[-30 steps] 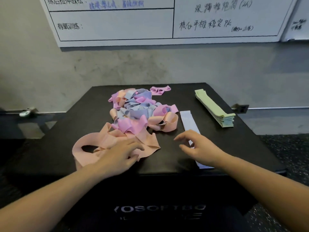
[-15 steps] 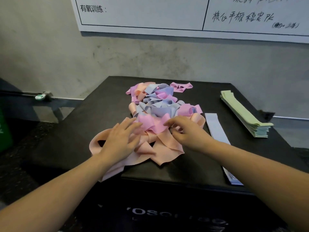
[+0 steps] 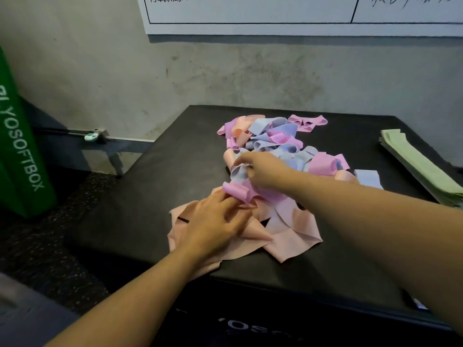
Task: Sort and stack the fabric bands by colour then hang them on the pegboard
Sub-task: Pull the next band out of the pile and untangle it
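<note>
A tangled heap of fabric bands (image 3: 273, 144) in pink, peach and pale blue lies on a black padded box (image 3: 140, 196). My left hand (image 3: 215, 221) rests flat on the peach bands (image 3: 288, 234) at the near end of the heap, its fingertips touching a curled pink band (image 3: 236, 192). My right hand (image 3: 263, 171) reaches across into the heap and pinches a pale blue band (image 3: 238, 174). A neat stack of green bands (image 3: 421, 166) lies at the right edge. A flat pale blue band (image 3: 368, 177) lies beside the heap, partly hidden by my right forearm.
A grey wall stands behind the box with a whiteboard (image 3: 275, 13) hung on it. A green soft box (image 3: 17, 151) stands at the left. Dark speckled floor lies left of the black box. No pegboard is in view.
The view has swung left and closer. My right hand moved from the box's front right into the heap and took hold of a pale blue band. My left hand stayed on the peach bands.
</note>
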The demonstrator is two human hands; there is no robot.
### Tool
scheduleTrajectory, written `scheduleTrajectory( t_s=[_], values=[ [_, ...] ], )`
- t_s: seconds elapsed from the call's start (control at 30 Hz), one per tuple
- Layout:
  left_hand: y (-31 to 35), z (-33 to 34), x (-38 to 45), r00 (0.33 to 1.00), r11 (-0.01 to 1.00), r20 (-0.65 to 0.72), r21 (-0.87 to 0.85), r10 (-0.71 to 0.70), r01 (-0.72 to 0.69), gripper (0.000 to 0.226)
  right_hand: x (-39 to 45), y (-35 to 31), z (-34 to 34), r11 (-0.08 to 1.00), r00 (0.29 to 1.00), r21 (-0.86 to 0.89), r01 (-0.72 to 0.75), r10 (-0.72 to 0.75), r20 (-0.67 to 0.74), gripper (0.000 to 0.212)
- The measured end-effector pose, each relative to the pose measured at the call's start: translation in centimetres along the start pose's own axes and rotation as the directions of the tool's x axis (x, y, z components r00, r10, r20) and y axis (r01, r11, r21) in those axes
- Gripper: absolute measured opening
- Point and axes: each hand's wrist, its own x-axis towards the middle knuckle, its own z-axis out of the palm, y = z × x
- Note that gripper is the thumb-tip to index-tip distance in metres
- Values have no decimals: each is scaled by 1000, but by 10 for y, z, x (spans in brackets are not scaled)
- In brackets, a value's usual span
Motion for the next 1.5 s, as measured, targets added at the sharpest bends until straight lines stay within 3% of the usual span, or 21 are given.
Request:
scheduleTrajectory(
  t_s=[0.17, 0.3, 0.4, 0.57, 0.63, 0.7, 0.8, 0.9, 1.0, 1.07, 1.17, 1.27, 1.4, 1.5],
  values=[
    [2, -1, -3, 995, 996, -77, -60, -65, 60, 28, 6, 15, 27, 989, 988, 43, -141, 144, -62, 35],
    [7, -5, -6, 979, 966, -28, -173, -200, 192, 57, -1, 15, 26, 994, 991, 30, -103, 105, -79, 31],
    [10, -7, -7, 973, 959, 10, -166, -229, 228, 75, -12, 13, 15, 999, 990, 53, -6, 14, -141, 20],
    [7, -2, -4, 997, 998, -60, -19, -57, 56, 53, -45, 9, -14, 990, 974, 33, 140, -132, -182, 13],
    [4, 0, -3, 998, 999, -47, -5, -51, 51, 51, -57, 7, -27, 983, 974, 108, 150, -128, -188, 7],
    [0, 2, -3, 998, 999, -48, 16, -44, 45, 46, -69, 6, -37, 965, 982, 247, 92, -47, -182, 15],
    [-2, 3, -3, 998, 998, -64, 61, -18, 22, 41, -81, 7, -48, 839, 974, 545, -8, 131, -186, 14],
    [1, 2, -3, 998, 995, -55, 99, -2, 8, 46, -90, 9, -52, 687, 934, 717, -121, 323, -152, 11],
    [0, 3, -3, 999, 985, -47, 172, 20, -11, 49, -98, 9, -53, 491, 892, 846, -207, 450, -44, 27],
    [-1, 3, -3, 998, 978, -52, 206, 33, -21, 50, -106, 9, -55, 529, 890, 816, -232, 454, -42, 29],
    [1, 5, -3, 995, 958, -65, 280, 76, -55, 48, -115, 15, -54, 730, 903, 613, -303, 426, -61, 28],
    [8, 7, 3, 995, 954, -42, 288, 94, -78, 43, -120, 18, -46, 768, 885, 514, -381, 465, -39, 18],
    [25, 5, 14, 998, 992, 40, 118, 46, -51, 49, -132, 27, -39, 812, 881, 358, -461, 469, 70, 61],
    [34, 4, 22, 990, 990, 135, 132, 35, -53, 56, -140, 36, -40, 870, 873, 128, -476, 451, 186, 35]
  ],
)
